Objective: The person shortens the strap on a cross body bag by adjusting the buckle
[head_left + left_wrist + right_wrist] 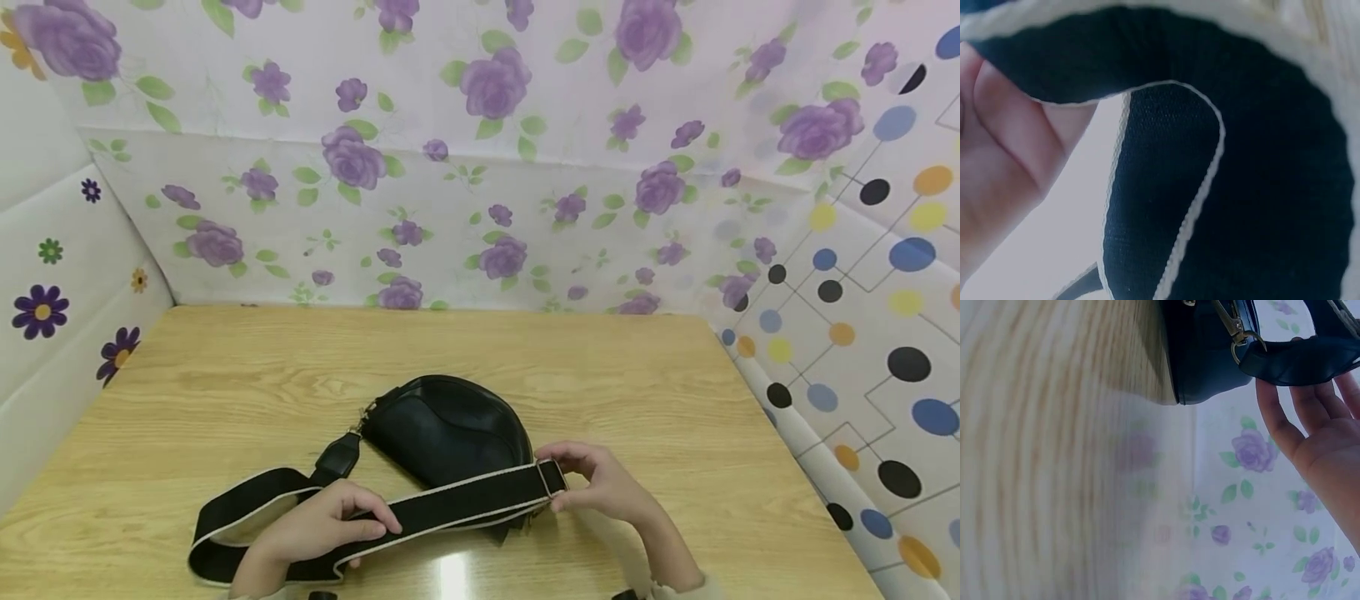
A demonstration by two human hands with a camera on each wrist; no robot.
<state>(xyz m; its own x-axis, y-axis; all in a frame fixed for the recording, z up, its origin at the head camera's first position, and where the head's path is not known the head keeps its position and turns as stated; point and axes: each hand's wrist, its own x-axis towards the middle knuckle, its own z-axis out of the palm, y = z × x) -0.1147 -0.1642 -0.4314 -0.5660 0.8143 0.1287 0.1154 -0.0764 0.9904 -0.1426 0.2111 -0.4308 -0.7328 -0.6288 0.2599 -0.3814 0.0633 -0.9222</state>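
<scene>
Left hand point(322, 521) grip: fingers curled over black strap point(450, 504), mid-length, pressing it toward bench point(637, 375). Right hand point(600, 483) grip: fingertips pinch strap end at buckle, just right of black bag point(450, 429). Bag lies on bench, just beyond both grips.

Risk: pull on taut strap could drag or tip bag; slack loop left of left grip could twist.

Around: floral walls, dotted wall right, well apart; nothing blocking.

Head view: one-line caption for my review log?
Both hands grip a black bag's cream-edged strap on a wooden table.
</scene>
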